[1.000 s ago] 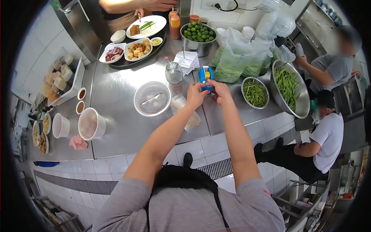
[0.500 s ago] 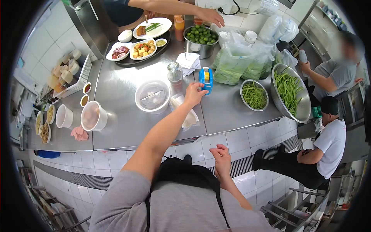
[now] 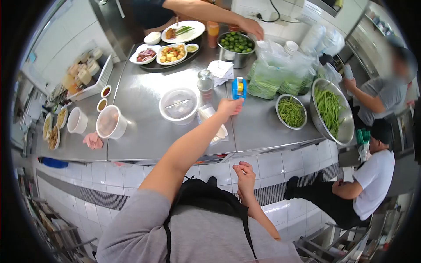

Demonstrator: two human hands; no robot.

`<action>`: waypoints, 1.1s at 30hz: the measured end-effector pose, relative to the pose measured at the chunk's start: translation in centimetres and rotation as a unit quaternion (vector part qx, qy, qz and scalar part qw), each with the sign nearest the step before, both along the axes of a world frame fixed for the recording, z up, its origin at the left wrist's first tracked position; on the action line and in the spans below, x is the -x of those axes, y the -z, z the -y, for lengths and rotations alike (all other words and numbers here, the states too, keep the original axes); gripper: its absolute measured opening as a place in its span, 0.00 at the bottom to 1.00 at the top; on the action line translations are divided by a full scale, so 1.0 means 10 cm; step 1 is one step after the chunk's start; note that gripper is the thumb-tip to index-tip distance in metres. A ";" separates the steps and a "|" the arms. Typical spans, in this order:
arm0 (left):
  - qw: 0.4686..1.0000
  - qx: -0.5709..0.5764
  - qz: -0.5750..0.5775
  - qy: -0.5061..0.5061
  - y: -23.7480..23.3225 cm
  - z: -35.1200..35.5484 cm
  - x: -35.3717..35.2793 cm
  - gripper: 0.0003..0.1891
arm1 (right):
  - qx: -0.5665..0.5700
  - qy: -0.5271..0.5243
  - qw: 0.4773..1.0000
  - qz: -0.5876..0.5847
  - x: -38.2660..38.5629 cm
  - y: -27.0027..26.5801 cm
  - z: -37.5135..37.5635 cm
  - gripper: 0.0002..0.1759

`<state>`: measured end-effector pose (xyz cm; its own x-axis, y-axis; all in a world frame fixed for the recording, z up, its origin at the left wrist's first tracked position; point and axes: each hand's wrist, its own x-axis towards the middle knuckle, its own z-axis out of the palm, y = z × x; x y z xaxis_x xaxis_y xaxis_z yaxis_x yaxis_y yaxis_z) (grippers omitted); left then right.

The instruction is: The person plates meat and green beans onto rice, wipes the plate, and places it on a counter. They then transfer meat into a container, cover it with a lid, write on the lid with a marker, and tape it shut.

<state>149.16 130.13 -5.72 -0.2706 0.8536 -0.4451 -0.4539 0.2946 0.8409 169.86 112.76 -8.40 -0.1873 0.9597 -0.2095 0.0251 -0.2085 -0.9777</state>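
Note:
My left hand [image 3: 231, 108] reaches over the steel counter [image 3: 144, 98], its fingers pinched together at the near end of a blue tape dispenser [image 3: 239, 89] with a yellow core. Whatever lies between those fingertips is too small to tell. My right hand [image 3: 246, 177] is held low in front of my body, away from the counter, its fingertips curled together; a tiny pale bit may be at the tips. Beside my left forearm lies a clear packet [image 3: 218, 133]. A lidded clear tub [image 3: 179, 106] and a glass jar [image 3: 205, 83] stand to its left.
Behind are a pot of green fruits [image 3: 237, 46], bagged greens [image 3: 268, 76] and plated food [image 3: 172, 55]. Bowls of green beans [image 3: 291, 112] stand right, tubs [image 3: 110, 122] left. A co-worker's arm [image 3: 210, 11] reaches across the back. Two people are at the right.
The view has shifted slightly. My left hand has drawn a little toward me from the dispenser, its fingers closer together. My right hand's fingers have curled in more.

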 end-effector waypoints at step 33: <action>0.753 -0.135 -0.139 -0.629 -0.52 3.96 2.63 0.17 | -0.273 -0.634 0.705 0.162 4.02 -1.59 -0.70 0.13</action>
